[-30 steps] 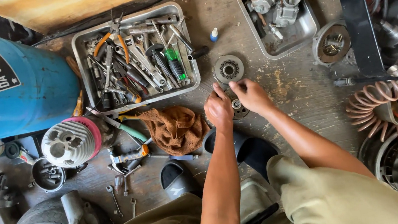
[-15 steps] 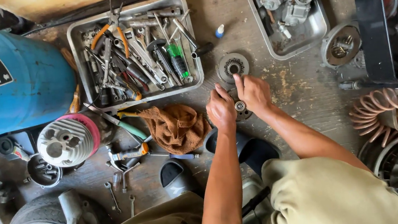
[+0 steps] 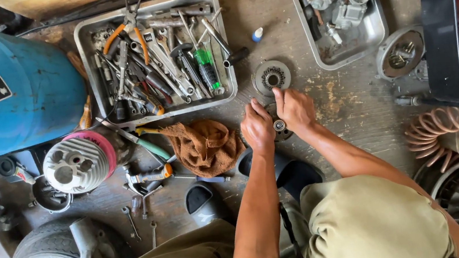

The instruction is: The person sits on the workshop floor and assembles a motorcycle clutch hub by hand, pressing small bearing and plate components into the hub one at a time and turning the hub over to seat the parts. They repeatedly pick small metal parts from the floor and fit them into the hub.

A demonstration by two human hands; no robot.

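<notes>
Both hands met over a small round metal part [image 3: 280,127] on the concrete floor [image 3: 348,97], and I took that part as my marker for everything else. The left hand [image 3: 257,130] was curled down on its near-left edge, pinching or steadying it, though I could not tell how firmly; the right hand [image 3: 295,109] rested on its far-right side with the forefinger stretched out beyond it, not clenched. The part lay low and half hidden under the fingers, so a slip looked the likeliest trouble to me: greasy metal, bare skin, and a knuckle could have skidded onto the rough concrete. Just left of the part lay a crumpled brown rag [image 3: 203,145], close enough that any loose bit might have rolled under its folds unseen. Just beyond the part sat a toothed round hub [image 3: 271,76], which the stretched forefinger nearly reached; a careless nudge could have sent it skating. Farther off to the left stood the tray of tools [image 3: 154,56], well apart, so fetching anything meant letting go with one hand.
</notes>
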